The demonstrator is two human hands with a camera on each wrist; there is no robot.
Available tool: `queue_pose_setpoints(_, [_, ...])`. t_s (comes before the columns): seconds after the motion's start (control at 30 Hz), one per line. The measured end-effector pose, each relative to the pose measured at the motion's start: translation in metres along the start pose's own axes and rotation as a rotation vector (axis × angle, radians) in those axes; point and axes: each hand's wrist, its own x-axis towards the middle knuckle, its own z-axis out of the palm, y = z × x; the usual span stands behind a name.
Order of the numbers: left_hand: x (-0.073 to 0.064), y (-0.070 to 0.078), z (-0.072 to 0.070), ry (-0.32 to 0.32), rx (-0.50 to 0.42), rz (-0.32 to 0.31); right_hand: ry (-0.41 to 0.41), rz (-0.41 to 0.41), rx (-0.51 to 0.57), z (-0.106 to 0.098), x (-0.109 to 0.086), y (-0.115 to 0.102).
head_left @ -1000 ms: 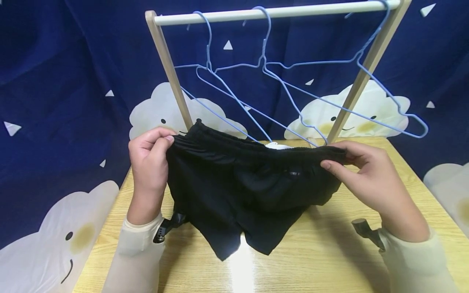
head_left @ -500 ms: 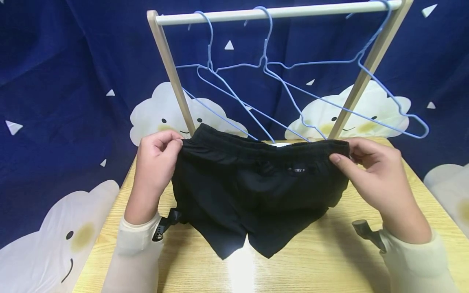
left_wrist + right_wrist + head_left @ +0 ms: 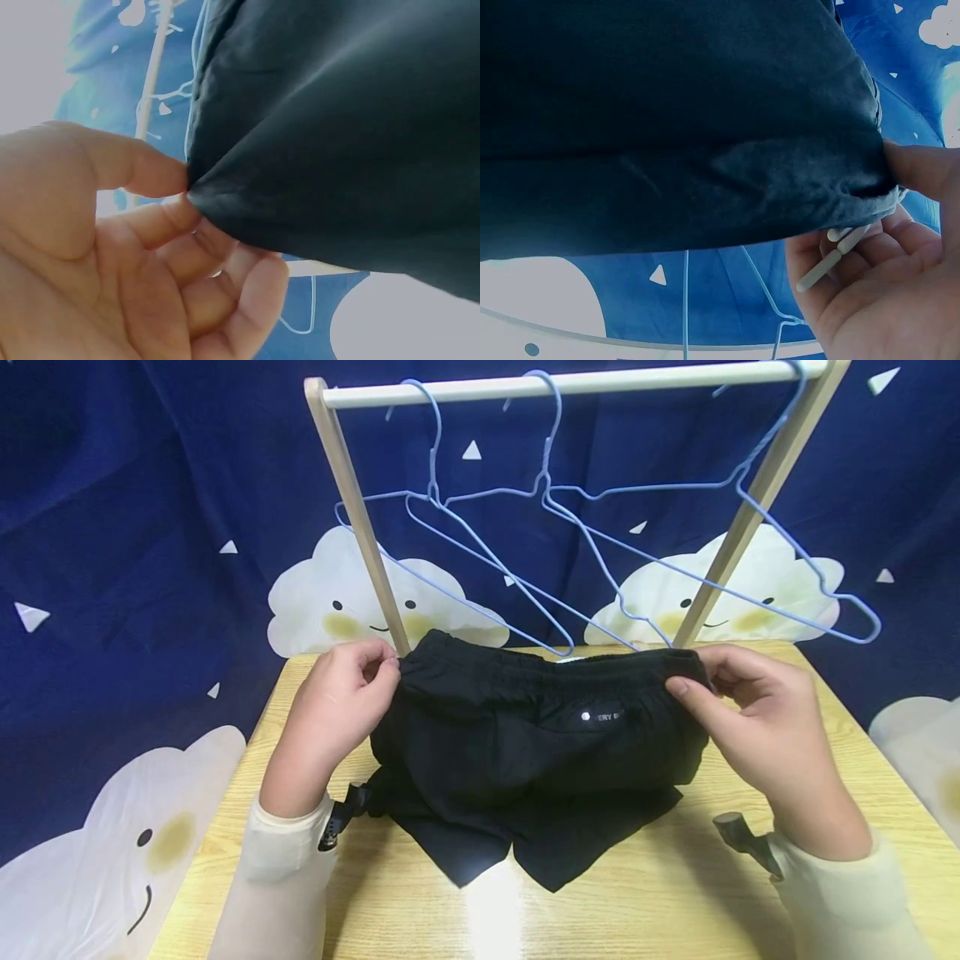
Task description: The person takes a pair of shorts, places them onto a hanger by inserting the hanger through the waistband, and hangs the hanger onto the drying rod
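Observation:
A pair of black shorts (image 3: 525, 752) is held up by its waistband over the wooden table (image 3: 600, 927), small pale print near the right side. The left hand (image 3: 330, 710) pinches the waistband's left corner between thumb and forefinger; in the left wrist view, folds fan out across the black cloth (image 3: 337, 150) from that pinch. At the other end, the right hand (image 3: 765, 735) grips the waistband, thumb in front and fingers behind. Small white rod-like pieces (image 3: 821, 270) show beside its fingers in the right wrist view; I cannot tell what they are.
Behind the shorts stands a wooden clothes rack with a pale rail (image 3: 480, 392). Three blue wire hangers hang from it, their lower bars reaching down close behind the waistband. A dark blue curtain (image 3: 97, 485) with clouds and triangles surrounds the table.
The left hand has moved right and a little down, bringing the waistband's left corner inward. The shorts sag more, with the upper cloth folding over the legs. The right hand keeps nearly the same place.

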Motion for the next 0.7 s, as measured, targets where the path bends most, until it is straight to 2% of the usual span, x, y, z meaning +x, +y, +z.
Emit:
queue_pose_setpoints(0.37, [0.003, -0.002, 0.006, -0.096, 0.146, 0.002, -0.019, -0.011, -0.088, 0.005, 0.001, 0.003])
queue_pose_setpoints(0.5, [0.004, -0.003, 0.01, -0.112, 0.162, -0.006, -0.024, -0.034, -0.106, 0.007, 0.001, 0.005])
queue_pose_setpoints(0.7, [0.004, -0.002, 0.011, -0.144, 0.167, -0.012, -0.032, -0.02, -0.108, 0.008, 0.0, 0.005])
